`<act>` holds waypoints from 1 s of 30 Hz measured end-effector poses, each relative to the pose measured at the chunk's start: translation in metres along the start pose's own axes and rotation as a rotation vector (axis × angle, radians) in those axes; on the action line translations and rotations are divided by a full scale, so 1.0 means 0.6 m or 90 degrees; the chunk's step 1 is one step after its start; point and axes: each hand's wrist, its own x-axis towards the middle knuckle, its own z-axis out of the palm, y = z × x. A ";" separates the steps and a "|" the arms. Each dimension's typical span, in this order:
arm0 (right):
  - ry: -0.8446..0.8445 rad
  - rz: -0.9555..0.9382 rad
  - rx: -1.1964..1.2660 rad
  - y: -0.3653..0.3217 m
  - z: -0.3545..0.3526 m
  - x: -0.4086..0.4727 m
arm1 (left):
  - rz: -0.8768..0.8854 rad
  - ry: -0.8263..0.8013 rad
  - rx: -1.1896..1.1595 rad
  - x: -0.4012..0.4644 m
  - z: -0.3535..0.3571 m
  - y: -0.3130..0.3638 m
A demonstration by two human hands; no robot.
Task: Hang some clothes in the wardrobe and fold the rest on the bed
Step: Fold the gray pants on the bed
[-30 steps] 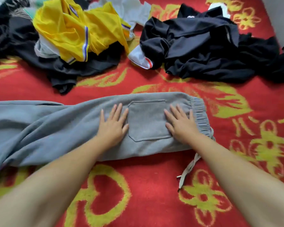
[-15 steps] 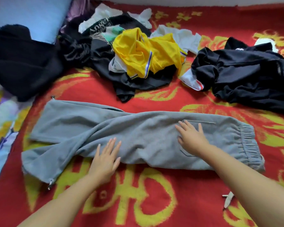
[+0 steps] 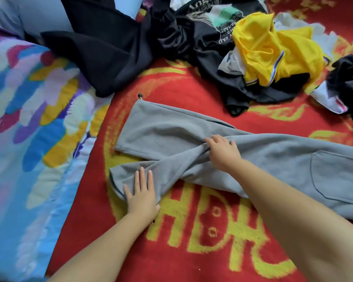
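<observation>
Grey sweatpants (image 3: 263, 159) lie flat across a red and yellow bed blanket (image 3: 192, 251), legs pointing left. The left hand (image 3: 141, 195) presses the near leg's hem with straight, slightly spread fingers. The right hand (image 3: 224, 150) rests where the legs cross, fingers curled into the bunched fabric.

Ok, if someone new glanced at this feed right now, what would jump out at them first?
Probably the grey sweatpants spread across the red blanket, legs splayed apart at the left end. The left hand lies flat on the nearer leg, while the right hand bunches the fabric where the legs meet. Behind them, a bright yellow jersey tops a heap of dark clothes at upper right.
</observation>
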 end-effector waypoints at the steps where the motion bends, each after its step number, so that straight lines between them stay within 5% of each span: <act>1: -0.008 0.016 -0.014 0.004 0.000 0.004 | 0.000 -0.001 0.010 0.000 -0.002 0.004; 5: 0.019 0.039 -0.055 0.024 0.000 0.008 | 0.043 -0.015 0.015 0.020 -0.058 -0.019; 15: 0.295 0.153 0.118 0.023 -0.101 0.092 | 0.072 0.040 -0.354 0.245 -0.407 -0.144; 19: 0.321 0.280 0.182 0.013 -0.080 0.141 | -0.086 0.268 -0.553 0.310 -0.359 -0.123; 23: 0.173 0.224 0.163 -0.004 -0.020 0.153 | -0.226 0.126 -0.519 0.305 -0.236 -0.096; 30: 0.123 0.164 0.055 -0.025 0.028 0.121 | -0.100 0.116 -0.483 0.270 -0.214 -0.148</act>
